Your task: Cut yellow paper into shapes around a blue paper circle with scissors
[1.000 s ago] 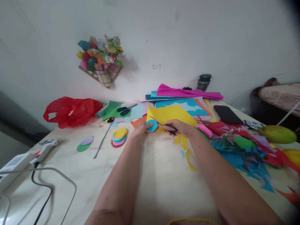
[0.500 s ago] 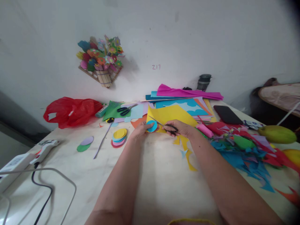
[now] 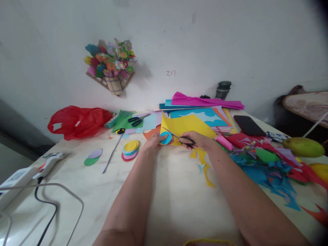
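Observation:
My left hand [image 3: 153, 141] is closed at the near left edge of a yellow paper sheet [image 3: 191, 123], its thumb pressing a blue paper circle [image 3: 166, 138] against it. My right hand [image 3: 193, 139] grips dark-handled scissors [image 3: 187, 139]. Their blades point left, over the yellow sheet and beside the circle; whether they bite into the paper I cannot make out. Yellow offcuts [image 3: 205, 171] lie on the table just below my right hand. A stack of coloured circles [image 3: 130, 148], yellow on top, rests left of my left hand.
A second pair of scissors [image 3: 138, 119] lies on paper at the back. Coloured scraps [image 3: 266, 167] heap up on the right, near a phone [image 3: 248, 125] and a mango [image 3: 303, 147]. Farther left are a red plastic bag [image 3: 79, 121], two loose circles [image 3: 93, 157] and a power strip [image 3: 17, 179].
Hardly anything differs. Both hands, the scissors, the blue circle and the yellow sheet stay in nearly the same place.

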Demonstrator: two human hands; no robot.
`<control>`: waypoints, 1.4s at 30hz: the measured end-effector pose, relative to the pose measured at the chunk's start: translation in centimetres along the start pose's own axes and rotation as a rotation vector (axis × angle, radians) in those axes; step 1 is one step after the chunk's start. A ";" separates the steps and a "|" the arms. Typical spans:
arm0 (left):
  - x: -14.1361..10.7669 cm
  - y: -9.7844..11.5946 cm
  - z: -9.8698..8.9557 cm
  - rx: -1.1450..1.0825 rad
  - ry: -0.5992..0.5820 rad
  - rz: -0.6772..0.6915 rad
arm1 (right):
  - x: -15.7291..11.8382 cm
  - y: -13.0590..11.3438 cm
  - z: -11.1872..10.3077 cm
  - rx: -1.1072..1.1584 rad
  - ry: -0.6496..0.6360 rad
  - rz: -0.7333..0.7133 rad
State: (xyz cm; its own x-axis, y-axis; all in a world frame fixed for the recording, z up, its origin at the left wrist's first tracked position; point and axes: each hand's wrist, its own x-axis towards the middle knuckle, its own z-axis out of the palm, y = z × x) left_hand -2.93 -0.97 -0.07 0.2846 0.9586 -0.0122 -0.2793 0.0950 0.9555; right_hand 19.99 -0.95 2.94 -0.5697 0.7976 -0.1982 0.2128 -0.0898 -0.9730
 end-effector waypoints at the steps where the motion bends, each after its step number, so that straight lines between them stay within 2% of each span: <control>1: 0.0 0.0 0.0 -0.009 0.002 -0.002 | 0.0 0.0 0.0 -0.002 -0.003 -0.001; 6: 0.0 -0.1 -0.2 -0.021 0.011 -0.028 | 0.0 0.0 0.0 -0.012 -0.007 -0.003; 14: -0.4 0.5 -0.2 -0.029 -0.110 -0.016 | 0.3 0.3 -0.3 -0.027 -0.013 0.012; 21: -0.2 0.2 -0.8 -0.018 -0.074 -0.069 | 0.1 0.2 -0.2 -0.009 -0.018 0.004; 42: -0.1 0.3 -1.4 -0.005 -0.123 -0.111 | 0.1 0.6 -0.5 -0.139 0.044 0.019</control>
State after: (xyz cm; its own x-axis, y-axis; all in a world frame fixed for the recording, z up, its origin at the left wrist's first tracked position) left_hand -4.33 -0.66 -0.17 0.4240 0.9021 -0.0809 -0.2445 0.2000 0.9488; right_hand 20.44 -0.63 2.36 -0.5297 0.8223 -0.2080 0.3329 -0.0240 -0.9427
